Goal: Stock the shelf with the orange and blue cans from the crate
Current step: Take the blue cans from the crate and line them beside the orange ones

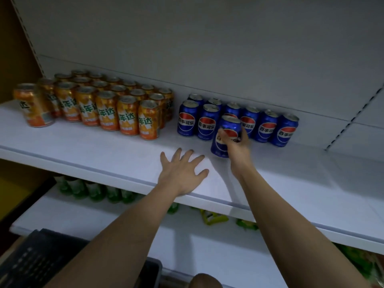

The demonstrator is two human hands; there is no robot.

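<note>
Several orange cans [108,110] stand in rows at the left of the white shelf [104,150]. To their right stand several blue cans [267,126] in a row near the back wall. My right hand [235,145] grips one more blue can [223,140] from its right side; the can stands upright on the shelf in front of the blue row. My left hand [182,172] rests flat on the shelf with fingers spread, left of that can. The dark crate [33,260] shows at the bottom left.
A lower shelf [124,221] carries green bottles [91,191] and yellow-green packets [212,218]. The white back panel [207,48] rises behind the cans. A slotted upright [353,119] runs down at the right.
</note>
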